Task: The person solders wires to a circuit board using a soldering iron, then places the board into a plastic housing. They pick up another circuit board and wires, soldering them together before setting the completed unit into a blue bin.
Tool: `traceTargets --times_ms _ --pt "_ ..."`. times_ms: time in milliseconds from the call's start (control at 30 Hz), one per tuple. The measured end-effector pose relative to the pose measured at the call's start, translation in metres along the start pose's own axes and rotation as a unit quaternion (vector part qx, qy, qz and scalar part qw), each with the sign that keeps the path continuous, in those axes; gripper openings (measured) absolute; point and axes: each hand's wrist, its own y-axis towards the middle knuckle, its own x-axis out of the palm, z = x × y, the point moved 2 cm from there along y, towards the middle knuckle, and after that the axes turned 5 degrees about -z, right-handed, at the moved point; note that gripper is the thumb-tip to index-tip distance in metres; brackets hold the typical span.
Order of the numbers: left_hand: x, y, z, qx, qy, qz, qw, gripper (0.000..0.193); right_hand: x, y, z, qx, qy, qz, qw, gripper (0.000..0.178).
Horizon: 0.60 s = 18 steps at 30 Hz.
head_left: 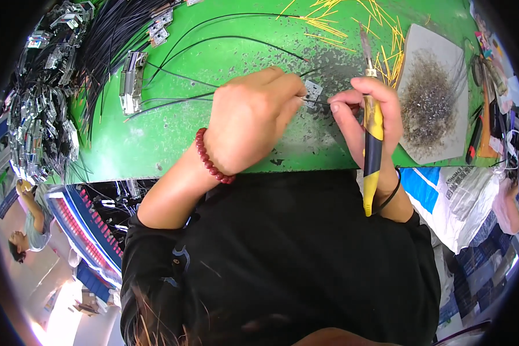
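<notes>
My left hand (254, 109) is closed over thin black cables (181, 99) above the green table; its fingertips are pinched at the edge of a small white circuit board (313, 90). What exactly lies between those fingers is partly hidden. In my right hand (380, 106) is a yellow-and-black soldering iron (373, 144), its metal tip pointing away from me. The thumb and a finger of that same hand also pinch the end of a thin dark wire (322, 102) beside the board. A shiny silver metal housing (132, 83) stands to the left, with black cables running from it.
Bundled black cables (106, 46) and a pile of silver metal housings (43, 109) fill the left. Thin yellow tubes (328, 20) lie scattered at the back. A pale board with dark residue (435, 104) sits at right, near hand tools (484, 115). Another person (32, 225) is at far left.
</notes>
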Motion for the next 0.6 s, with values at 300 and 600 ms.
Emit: traceTargets --times_ms 300,600 --pt "0.016 -0.001 0.006 0.005 -0.104 0.057 0.993 0.008 0.01 -0.008 0.005 0.058 0.173 0.035 0.983 0.042" --pt "0.019 0.0 0.008 -0.012 -0.133 0.062 0.989 0.006 0.01 -0.011 0.005 -0.011 0.135 0.047 0.99 0.039"
